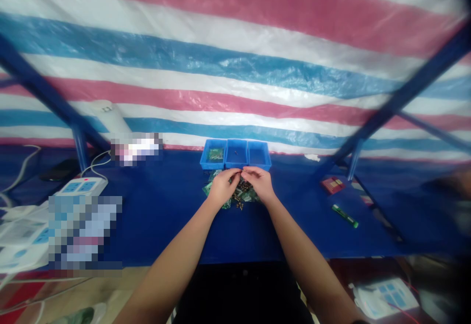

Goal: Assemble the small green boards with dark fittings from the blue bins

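My left hand and my right hand meet fingertip to fingertip over a pile of small parts on the blue table. Both are pinched closed; whatever is between the fingertips is too small to make out. Green pieces like circuit boards and brassy bits make up the pile, partly hidden by the hands. Just beyond stand three blue bins side by side. Green pieces lie in the left bin, one tiny dark item is in the middle bin, and nothing shows in the right bin.
White power strips with cables lie on the left, near a dark phone-like object. On the right are a red box and a green tube. Blue metal posts and a striped sheet bound the table.
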Tool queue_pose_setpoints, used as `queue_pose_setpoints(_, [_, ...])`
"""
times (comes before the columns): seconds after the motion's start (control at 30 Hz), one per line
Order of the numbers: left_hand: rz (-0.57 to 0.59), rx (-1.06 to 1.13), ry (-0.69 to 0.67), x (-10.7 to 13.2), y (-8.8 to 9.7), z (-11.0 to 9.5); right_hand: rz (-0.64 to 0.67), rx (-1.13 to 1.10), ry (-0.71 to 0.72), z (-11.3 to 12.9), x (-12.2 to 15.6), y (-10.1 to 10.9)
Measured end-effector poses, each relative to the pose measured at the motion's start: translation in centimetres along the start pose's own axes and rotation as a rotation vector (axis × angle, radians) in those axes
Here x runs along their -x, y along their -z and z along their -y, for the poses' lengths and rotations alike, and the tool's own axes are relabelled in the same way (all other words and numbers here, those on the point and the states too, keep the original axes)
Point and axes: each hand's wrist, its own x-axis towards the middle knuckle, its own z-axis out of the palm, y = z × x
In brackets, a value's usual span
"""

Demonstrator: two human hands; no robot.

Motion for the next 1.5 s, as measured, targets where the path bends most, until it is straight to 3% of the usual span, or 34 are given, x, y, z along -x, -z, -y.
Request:
queue_pose_setpoints(0.23, [-0.136,-0.053,0.089,-0.1,0.4,0.1,0.024,-0.058,-0.111,-0.8,-0.5,-0.2])
queue_pose_setpoints(0.4, [-0.178,-0.050,0.139,-0.1,0.6,-0.1,0.155,-0.081,0.020,-0.9,-0.7,0.1])
queue_pose_setpoints(0.47, [-0.179,-0.043,0.150,-0.1,0.6,-0.2,0.170,0.074,0.079,-1.0,-0.8,0.7])
queue_pose_setpoints(0.63, [-0.176,-0.033,0.161,-0.1,0.6,-0.2,-0.022,0.650,0.268,-1.4,-1.0,2.4])
queue_pose_setpoints(0.8, [-0.172,-0.035,0.176,-0.2,0.5,0.0,0.176,0.984,0.373,-1.2,-0.4,1.4])
queue_pose_setpoints(0.93, [-0.166,-0.034,0.166,-0.2,0.5,0.1,0.183,1.138,0.337,-1.2,0.2,-0.1])
queue_pose_setpoints(1.3, [-0.148,-0.028,0.157,-0.2,0.4,-0.1,0.097,1.095,0.308,-2.0,0.0,-0.9])
queue_pose_setpoints(1.5, [-0.138,-0.036,0.139,-0.1,0.3,0.2,-0.013,0.721,0.280,-1.7,-0.2,0.2])
